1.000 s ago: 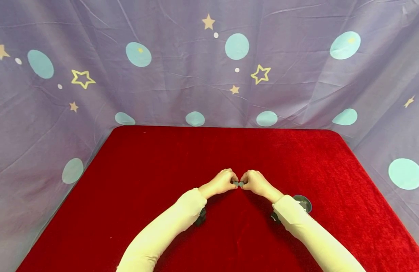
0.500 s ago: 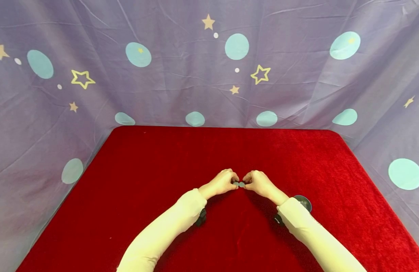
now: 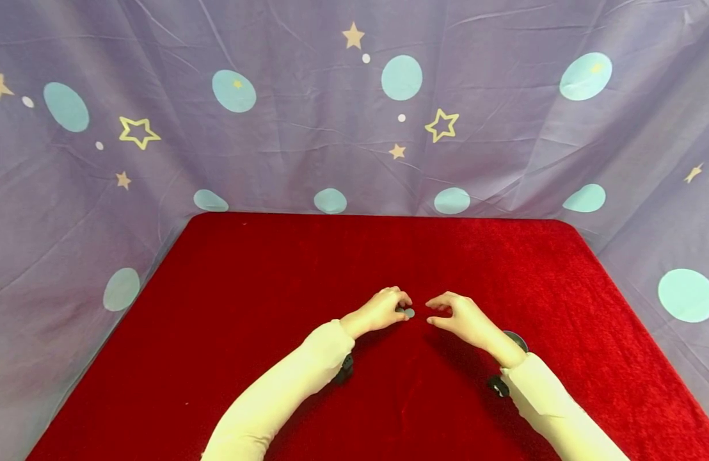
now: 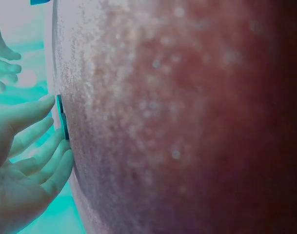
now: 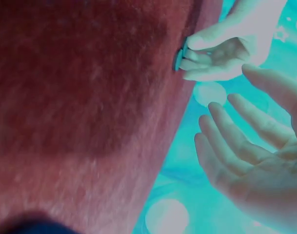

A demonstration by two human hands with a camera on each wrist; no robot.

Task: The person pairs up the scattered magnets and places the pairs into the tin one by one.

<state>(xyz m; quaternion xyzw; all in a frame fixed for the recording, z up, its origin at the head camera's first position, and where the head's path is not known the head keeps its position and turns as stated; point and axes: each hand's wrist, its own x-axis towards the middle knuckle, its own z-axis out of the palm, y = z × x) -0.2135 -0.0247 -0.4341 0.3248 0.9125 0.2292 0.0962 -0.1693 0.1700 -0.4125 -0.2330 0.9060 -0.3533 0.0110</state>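
Note:
Two small, thin, grey-green coin-like discs [image 3: 410, 313] lie side by side on the red cloth, their edges meeting or overlapping. My left hand [image 3: 381, 310] is right at them, thumb on one side and fingers on the other, partly covering the left disc. In the left wrist view the thumb [image 4: 33, 114] and fingers are fairly straight, with tips beside the discs [image 4: 63, 119]. A short way to the right, my right hand [image 3: 462, 317] hovers with thumb and fingers spread, nothing between them. The right wrist view shows its loose fingers [image 5: 236, 141] apart from the discs [image 5: 180, 56].
A dark bowl [image 3: 517, 339] with a blue rim stands on the right, partly hidden behind the right forearm. Red cloth [image 3: 308, 262] covers the table, and a purple patterned curtain [image 3: 285, 128] hangs around its far and side edges.
The right hand has let go of its disc and drawn back to the right, its fingers spreading. The left hand has shifted slightly right and its fingers have loosened; the discs lie together.

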